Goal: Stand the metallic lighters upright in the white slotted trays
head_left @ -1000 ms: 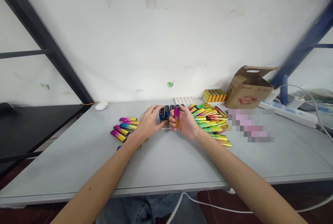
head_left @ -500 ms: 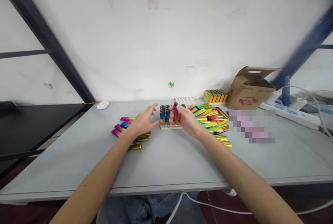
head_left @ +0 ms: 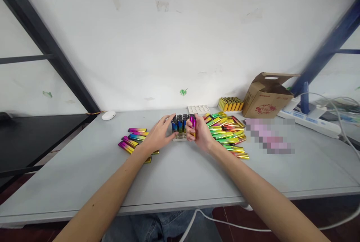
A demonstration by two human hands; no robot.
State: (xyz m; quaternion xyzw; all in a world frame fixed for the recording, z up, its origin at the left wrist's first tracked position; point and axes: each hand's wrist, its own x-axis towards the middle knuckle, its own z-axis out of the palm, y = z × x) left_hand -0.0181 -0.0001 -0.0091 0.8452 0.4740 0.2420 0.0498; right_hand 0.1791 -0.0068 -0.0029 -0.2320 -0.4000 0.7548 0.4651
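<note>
My right hand (head_left: pixel 203 135) is closed around a shiny purple-to-yellow tube (head_left: pixel 192 122), held upright at the near right side of a white holed tray (head_left: pixel 180 138). Blue tubes with black tops (head_left: pixel 180 125) stand in rows in that tray; the hand hides the tray's right part. At the tray's left end, my left hand (head_left: pixel 160 133) is open, thumb and fingers apart beside the outermost blue tubes. Whether its fingertips touch them, I cannot tell. Loose purple, blue and yellow tubes (head_left: pixel 129 143) lie left of and partly behind the left hand.
A pile of green, yellow and red shiny tubes (head_left: pixel 227 135) lies to the right. Behind stand another white holed tray (head_left: pixel 199 109), a block of yellow tubes (head_left: pixel 231 104) and an open cardboard box (head_left: pixel 266 103). A power strip (head_left: pixel 309 122) and a white round-edged object (head_left: pixel 108 115) flank these.
My right hand has turned and wrapped more fully around the purple tube, lowering it slightly beside the tray. My left hand has come nearer the blue tubes' left end. The view has shifted slightly.
</note>
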